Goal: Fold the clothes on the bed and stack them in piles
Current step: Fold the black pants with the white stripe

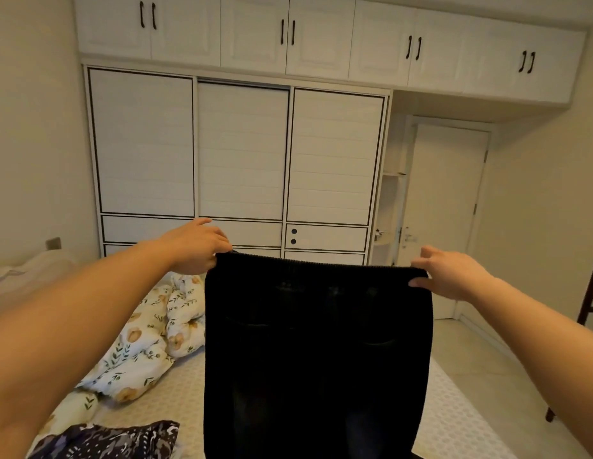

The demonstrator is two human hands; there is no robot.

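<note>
Holding: we pinch black ribbed-waist trousers taut, left hand and right hand gripping corners.
Bed: honeycomb-textured sheet, floral quilt.

No readable text, labels, brand names, numbers or signs appear anywhere in this view, neither on clothing, bedding nor furniture in the room.

Plain black trousers, white duvet printed with tan flowers and green leaves, dark navy garment with pale speckled print, beige bedsheet with fine honeycomb pattern, white wardrobe with black trim and handles
</note>
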